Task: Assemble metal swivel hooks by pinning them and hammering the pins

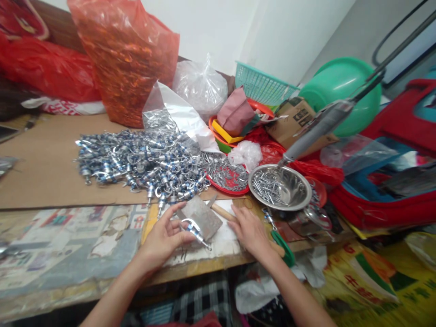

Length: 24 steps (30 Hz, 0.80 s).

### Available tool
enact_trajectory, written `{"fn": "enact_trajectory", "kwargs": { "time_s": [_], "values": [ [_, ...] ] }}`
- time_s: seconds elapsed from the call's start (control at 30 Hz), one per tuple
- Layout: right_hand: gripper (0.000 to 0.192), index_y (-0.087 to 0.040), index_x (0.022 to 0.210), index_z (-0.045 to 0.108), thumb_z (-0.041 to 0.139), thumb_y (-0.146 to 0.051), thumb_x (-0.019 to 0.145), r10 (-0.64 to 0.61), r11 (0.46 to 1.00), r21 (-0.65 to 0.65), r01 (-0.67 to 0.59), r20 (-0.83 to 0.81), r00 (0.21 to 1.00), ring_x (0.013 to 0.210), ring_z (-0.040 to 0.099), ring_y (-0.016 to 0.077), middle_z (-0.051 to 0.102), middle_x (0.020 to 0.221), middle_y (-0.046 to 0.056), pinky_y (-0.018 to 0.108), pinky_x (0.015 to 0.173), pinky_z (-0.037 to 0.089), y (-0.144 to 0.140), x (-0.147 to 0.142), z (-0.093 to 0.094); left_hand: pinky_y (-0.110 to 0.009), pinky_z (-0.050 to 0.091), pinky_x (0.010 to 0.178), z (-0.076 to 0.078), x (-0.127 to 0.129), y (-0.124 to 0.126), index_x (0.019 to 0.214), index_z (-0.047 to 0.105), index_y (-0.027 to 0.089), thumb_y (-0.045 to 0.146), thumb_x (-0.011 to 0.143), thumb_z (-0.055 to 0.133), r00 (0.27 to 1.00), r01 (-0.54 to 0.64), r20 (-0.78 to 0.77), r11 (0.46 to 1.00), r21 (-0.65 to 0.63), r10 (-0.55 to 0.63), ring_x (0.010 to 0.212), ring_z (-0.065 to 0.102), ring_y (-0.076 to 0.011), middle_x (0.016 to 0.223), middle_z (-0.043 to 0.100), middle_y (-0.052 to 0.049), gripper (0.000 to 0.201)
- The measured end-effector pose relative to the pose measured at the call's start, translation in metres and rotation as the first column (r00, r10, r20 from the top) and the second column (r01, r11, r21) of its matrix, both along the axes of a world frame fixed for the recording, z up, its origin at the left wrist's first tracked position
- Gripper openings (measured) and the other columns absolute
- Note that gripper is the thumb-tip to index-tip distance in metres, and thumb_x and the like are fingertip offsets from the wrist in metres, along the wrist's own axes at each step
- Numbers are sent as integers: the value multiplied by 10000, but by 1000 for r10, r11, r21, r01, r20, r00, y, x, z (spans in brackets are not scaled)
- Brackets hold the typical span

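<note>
Between the thumb and fingers of my left hand [170,231] is a small silver metal fitting with a blue band [195,229], a curved piece at one end and a small loop at the other. It is at the near edge of a flat grey metal block [200,217] on the bench. My right hand [250,227] is wrapped round a hammer [224,212]; the wooden handle runs under the palm, and the metal head lies by the block's far right side. Another such fitting [269,219] lies right of my right hand.
A large heap of similar fittings [136,163] covers cardboard [41,159] behind. A red plate [231,188] holds small metal pieces; a steel bowl [304,200] holds metal pins. A grey-handled tool [320,122] slants over the bowl. Plastic bags [126,59] and a green basin [344,95] stand farther back.
</note>
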State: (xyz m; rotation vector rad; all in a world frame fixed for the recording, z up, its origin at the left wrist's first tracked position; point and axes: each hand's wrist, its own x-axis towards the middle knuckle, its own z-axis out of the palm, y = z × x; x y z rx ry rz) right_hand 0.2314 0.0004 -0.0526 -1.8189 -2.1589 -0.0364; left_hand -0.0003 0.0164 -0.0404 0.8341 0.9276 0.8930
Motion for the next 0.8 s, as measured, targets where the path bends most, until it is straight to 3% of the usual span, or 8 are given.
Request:
{"fn": "enact_trajectory", "kwargs": {
  "time_s": [0.07,0.13,0.23,0.33,0.4,0.57,0.7,0.8],
  "values": [
    [214,-173,997,573,477,-254,823,-16,991,-134,21,36,999,773,554,186,568,829,56,285,665,429,-1,9,-1,-311,492,635,0,0,0,1199,335,192,163,518,739,1000,-8,-3,1000,-2,8,639,624,-171,698,615,22,793],
    [174,-172,942,567,455,-247,832,-48,985,-169,44,-17,999,752,571,174,570,831,47,274,650,440,-7,8,6,-289,489,622,0,-1,0,1195,340,191,154,524,736,1000,-9,-2,1000,-4,9,636,618,-159,696,612,25,781],
    [221,-182,1033,537,450,-223,834,-24,997,-80,9,-180,983,805,586,175,595,916,60,284,705,458,-20,0,30,-291,490,623,0,-1,0,1201,337,191,148,528,733,1000,-4,2,1000,-5,4,632,617,-157,699,613,24,782],
    [355,-236,1198,470,422,-184,851,124,990,96,-99,-319,940,902,578,164,597,1026,59,270,767,458,-34,-11,51,-306,494,631,0,1,0,1210,331,198,153,520,736,1000,-13,7,1000,-15,13,637,624,-165,701,618,26,802],
    [420,-261,1252,432,404,-142,850,204,973,165,-160,-306,930,885,584,158,600,1018,58,259,749,465,-41,-17,56,-306,493,627,1,2,0,1211,336,202,158,506,742,1000,-23,-1,999,-24,23,625,623,-164,685,615,35,814],
    [494,-290,1253,438,371,-70,816,231,973,-8,-232,-77,970,706,595,145,634,856,37,229,613,472,-52,-26,45,-284,489,608,3,0,0,1208,344,182,165,485,752,999,-38,-34,999,-19,37,578,611,-146,668,621,36,830],
    [485,-275,1264,427,361,-73,827,191,981,68,-182,-160,968,770,600,160,629,908,53,246,651,478,-60,-27,35,-277,493,613,2,1,-1,1201,349,177,159,487,748,998,-45,-42,999,-17,44,596,617,-146,659,621,39,818],
    [446,-266,1254,439,370,-106,844,168,984,-13,-177,-254,953,740,609,146,632,886,44,232,645,486,-64,-24,29,-283,498,625,3,6,-2,1196,354,175,172,498,746,998,-42,-43,999,-7,41,619,625,-153,667,624,34,801]
  ]
}}
